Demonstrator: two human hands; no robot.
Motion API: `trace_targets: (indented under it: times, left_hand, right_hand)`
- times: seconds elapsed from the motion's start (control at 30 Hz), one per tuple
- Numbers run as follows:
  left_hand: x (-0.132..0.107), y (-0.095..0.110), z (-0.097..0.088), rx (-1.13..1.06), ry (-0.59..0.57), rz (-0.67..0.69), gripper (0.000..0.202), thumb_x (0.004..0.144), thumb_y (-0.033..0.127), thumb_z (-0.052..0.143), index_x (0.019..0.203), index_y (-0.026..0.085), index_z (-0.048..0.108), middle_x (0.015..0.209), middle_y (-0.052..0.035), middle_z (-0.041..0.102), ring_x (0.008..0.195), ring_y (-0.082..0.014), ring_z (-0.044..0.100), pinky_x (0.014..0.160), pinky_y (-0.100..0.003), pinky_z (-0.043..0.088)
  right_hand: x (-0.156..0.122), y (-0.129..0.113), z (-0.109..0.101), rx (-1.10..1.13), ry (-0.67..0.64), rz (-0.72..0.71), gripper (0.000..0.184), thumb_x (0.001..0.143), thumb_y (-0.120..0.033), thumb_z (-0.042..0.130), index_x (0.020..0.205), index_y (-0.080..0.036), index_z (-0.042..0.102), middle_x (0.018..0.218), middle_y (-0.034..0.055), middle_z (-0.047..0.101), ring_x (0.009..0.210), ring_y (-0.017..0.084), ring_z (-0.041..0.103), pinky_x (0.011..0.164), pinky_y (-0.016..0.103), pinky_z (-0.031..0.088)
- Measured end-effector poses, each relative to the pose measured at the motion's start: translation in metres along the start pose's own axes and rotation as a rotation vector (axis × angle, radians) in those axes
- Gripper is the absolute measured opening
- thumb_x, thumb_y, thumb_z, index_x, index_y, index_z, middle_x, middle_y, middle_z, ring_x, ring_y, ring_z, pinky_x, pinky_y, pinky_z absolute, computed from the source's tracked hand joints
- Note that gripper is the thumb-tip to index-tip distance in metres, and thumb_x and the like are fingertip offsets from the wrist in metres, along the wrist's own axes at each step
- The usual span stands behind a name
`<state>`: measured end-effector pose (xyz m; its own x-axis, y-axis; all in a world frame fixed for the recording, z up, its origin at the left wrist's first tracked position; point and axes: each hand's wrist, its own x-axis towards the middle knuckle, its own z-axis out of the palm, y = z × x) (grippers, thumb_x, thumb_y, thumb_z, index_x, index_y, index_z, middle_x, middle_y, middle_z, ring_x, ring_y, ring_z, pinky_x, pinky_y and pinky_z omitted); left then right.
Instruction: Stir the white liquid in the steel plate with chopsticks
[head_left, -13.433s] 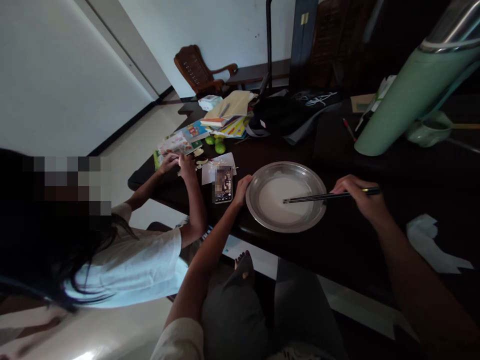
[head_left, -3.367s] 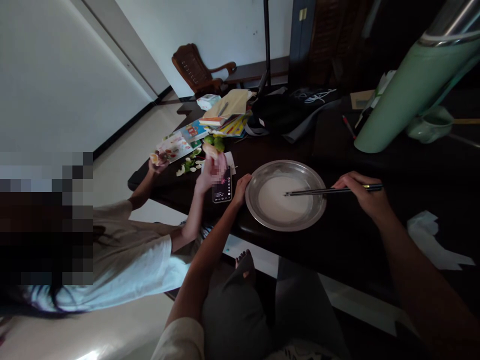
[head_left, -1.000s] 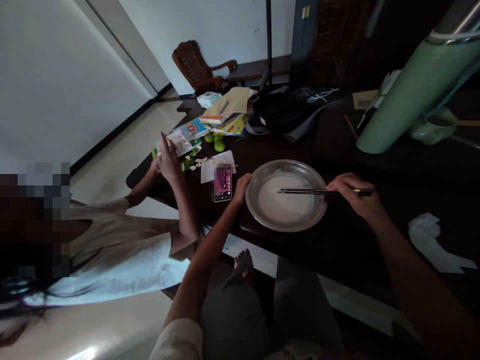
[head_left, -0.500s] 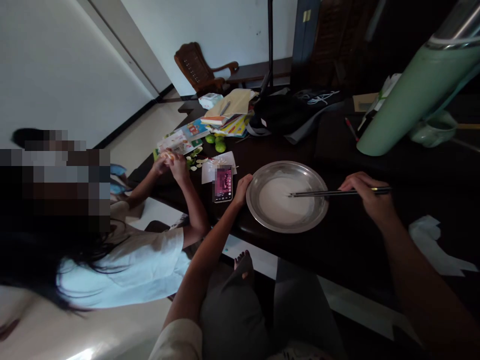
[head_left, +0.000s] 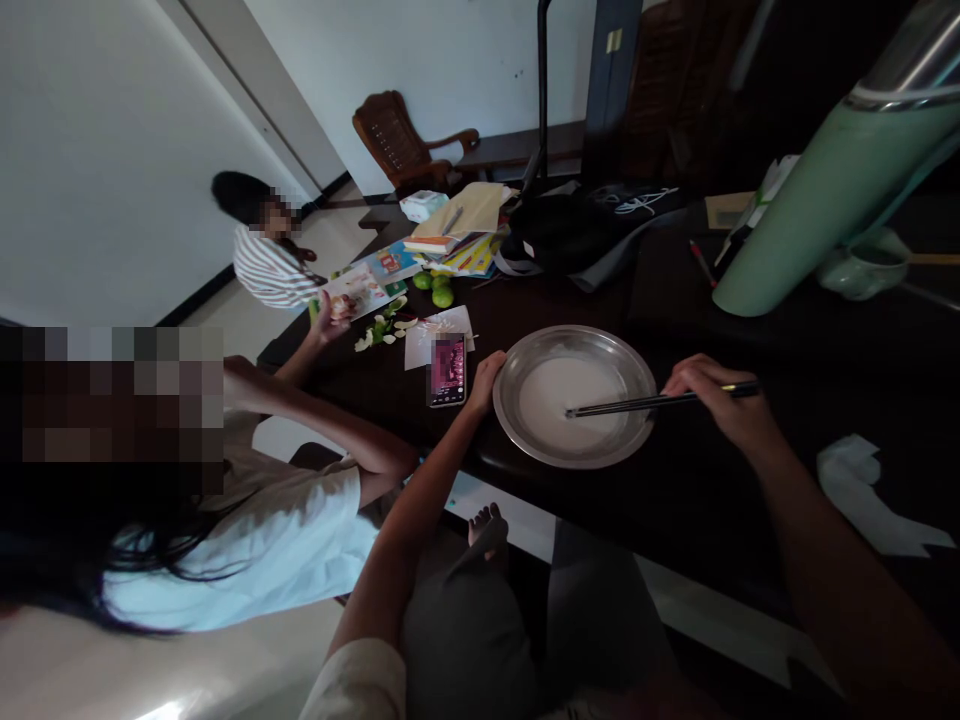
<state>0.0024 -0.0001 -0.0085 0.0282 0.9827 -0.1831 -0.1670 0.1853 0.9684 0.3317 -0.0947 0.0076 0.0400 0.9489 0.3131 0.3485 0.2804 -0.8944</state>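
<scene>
A round metal dish [head_left: 574,342] with white liquid in it sits on the dark table [head_left: 712,480]. My left hand [head_left: 482,382] curls against the dish's left rim and steadies it. My right hand [head_left: 716,398] is closed on a pair of dark chopsticks [head_left: 637,404] whose tips reach into the white liquid near the dish's middle. A phone [head_left: 447,369] with a lit screen lies just left of my left hand.
A person in a white shirt [head_left: 247,545] sits at my left, one hand raised by cards and peel scraps [head_left: 382,330]. Another person in a striped top [head_left: 270,270] stands farther back. Limes [head_left: 439,292], books [head_left: 457,240], a green flask [head_left: 817,190], a cup [head_left: 862,268] and crumpled paper [head_left: 870,490] crowd the table.
My right hand drew the chopsticks a little leftward and down in the liquid. The person beside me lowered one arm, and a person in a striped top came into view.
</scene>
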Motion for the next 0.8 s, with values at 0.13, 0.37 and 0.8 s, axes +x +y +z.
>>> trace_targets:
  times: [0.13, 0.37, 0.8]
  left_hand:
    - [0.001, -0.001, 0.0, 0.004, -0.01, -0.003, 0.045, 0.095, 0.026, 0.069, 0.058, 0.018, 0.045, 0.058, 0.0053, 0.04, 0.058, -0.0097, 0.031, 0.057, -0.024, 0.029]
    - [0.001, 0.0, 0.0, 0.02, -0.027, 0.032, 0.046, 0.097, 0.021, 0.063, 0.055, 0.018, 0.044, 0.057, 0.0053, 0.038, 0.057, -0.0097, 0.03, 0.056, -0.024, 0.026]
    - [0.007, -0.007, -0.005, 0.013, -0.05, 0.055, 0.048, 0.092, 0.033, 0.074, 0.057, 0.018, 0.044, 0.059, 0.0061, 0.038, 0.057, -0.0092, 0.031, 0.056, -0.023, 0.029]
  right_hand:
    - [0.001, -0.004, 0.009, -0.021, -0.074, -0.023, 0.04, 0.089, -0.067, 0.067, 0.074, -0.033, 0.08, 0.084, 0.0035, 0.076, 0.089, 0.025, 0.069, 0.087, 0.046, 0.057]
    - [0.002, -0.002, -0.004, 0.033, 0.013, 0.001, 0.052, 0.092, -0.072, 0.061, 0.062, -0.031, 0.073, 0.074, 0.0042, 0.07, 0.078, 0.024, 0.066, 0.081, 0.045, 0.057]
    - [0.001, 0.003, 0.0, 0.028, 0.008, -0.054, 0.046, 0.095, -0.065, 0.063, 0.066, -0.03, 0.076, 0.076, 0.0038, 0.072, 0.079, 0.024, 0.069, 0.08, 0.044, 0.057]
